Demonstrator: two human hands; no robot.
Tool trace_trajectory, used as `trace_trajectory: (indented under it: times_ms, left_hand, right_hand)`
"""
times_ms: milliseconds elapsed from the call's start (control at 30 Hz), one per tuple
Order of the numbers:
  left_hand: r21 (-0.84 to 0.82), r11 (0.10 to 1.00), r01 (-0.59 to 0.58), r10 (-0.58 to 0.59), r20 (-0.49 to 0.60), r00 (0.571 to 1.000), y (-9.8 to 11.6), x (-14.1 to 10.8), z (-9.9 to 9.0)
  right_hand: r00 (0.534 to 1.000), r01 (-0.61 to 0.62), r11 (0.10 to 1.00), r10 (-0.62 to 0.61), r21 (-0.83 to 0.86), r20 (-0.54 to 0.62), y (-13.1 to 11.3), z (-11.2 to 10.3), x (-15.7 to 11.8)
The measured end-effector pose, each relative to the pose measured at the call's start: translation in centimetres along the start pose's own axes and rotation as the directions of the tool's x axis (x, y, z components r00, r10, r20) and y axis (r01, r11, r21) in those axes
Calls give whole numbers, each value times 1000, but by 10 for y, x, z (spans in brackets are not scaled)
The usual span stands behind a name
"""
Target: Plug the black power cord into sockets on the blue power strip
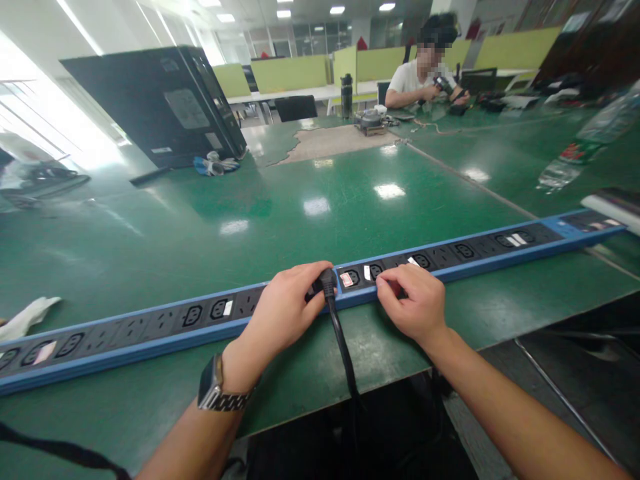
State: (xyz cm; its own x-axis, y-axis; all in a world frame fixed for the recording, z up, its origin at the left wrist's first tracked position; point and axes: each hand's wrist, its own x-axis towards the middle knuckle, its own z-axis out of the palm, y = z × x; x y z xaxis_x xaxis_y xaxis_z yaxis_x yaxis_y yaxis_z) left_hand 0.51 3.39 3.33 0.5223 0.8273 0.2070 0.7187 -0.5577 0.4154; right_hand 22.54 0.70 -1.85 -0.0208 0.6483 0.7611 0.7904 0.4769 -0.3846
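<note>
A long blue power strip [300,301] with rows of black sockets runs across the table. My left hand [286,303] is closed around a black power plug [328,283] at the middle of the strip; the plug's front is hidden, so I cannot tell how deep it sits. From it a black cable [345,353] hangs over the table's near edge. My right hand [413,300] rests against the strip's near side with fingers curled in a pinch by a socket with a white sticker [367,273]. Whatever its fingertips hold, if anything, is hidden.
The strip lies on a green table [260,220]. A large black case [160,107] and a glove [216,164] are at the back left. To the right lies a plastic bottle [585,143]. Across the table sits a person [425,73] handling a dark object.
</note>
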Motion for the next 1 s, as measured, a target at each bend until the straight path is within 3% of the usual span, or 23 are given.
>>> trace_trajectory:
  times_ms: [200, 267, 333, 400, 433, 500, 633, 733, 900, 1000]
  left_hand:
    - [-42, 996, -75, 73, -53, 996, -9, -7, 9]
    - [-119, 991, -55, 35, -163, 986, -5, -7, 4]
    - [-192, 980, -49, -21, -345, 938, 4, -5, -4]
    - [-204, 977, -68, -33, -455, 890, 20, 3, -11]
    - [-182, 980, -85, -8, -456, 890, 30, 8, -14]
    - [-114, 986, -121, 69, -383, 921, 51, 22, -17]
    - [-25, 988, -155, 143, -261, 955, 75, 43, -17]
    - [0, 995, -104, 101, -235, 967, 59, 41, -13]
    - [117, 991, 65, -43, -184, 982, 12, 14, 1]
    - [164, 981, 106, -85, -131, 988, 2, 3, 10]
  right_hand:
    - [1000, -12, 1000, 12, 5, -3, -1, 2, -3]
    - [999, -53, 998, 53, 43, -11, -2, 1, -2]
    - [987, -160, 978, 161, 135, 3, -4, -4, 4]
    - [952, -307, 906, 289, 293, 104, -8, -15, 19]
    - [929, -368, 854, 318, 367, 191, -11, -23, 29]
    - [892, -414, 805, 264, 426, 367, -18, -42, 51]
    - [858, -258, 932, 100, 256, 503, -17, -72, 84]
    - [804, -212, 976, 144, 52, 577, 2, -82, 90]
    - [637, -133, 971, 237, -199, 733, 28, -72, 85]
    - [605, -20, 955, 246, -295, 758, 22, -59, 85]
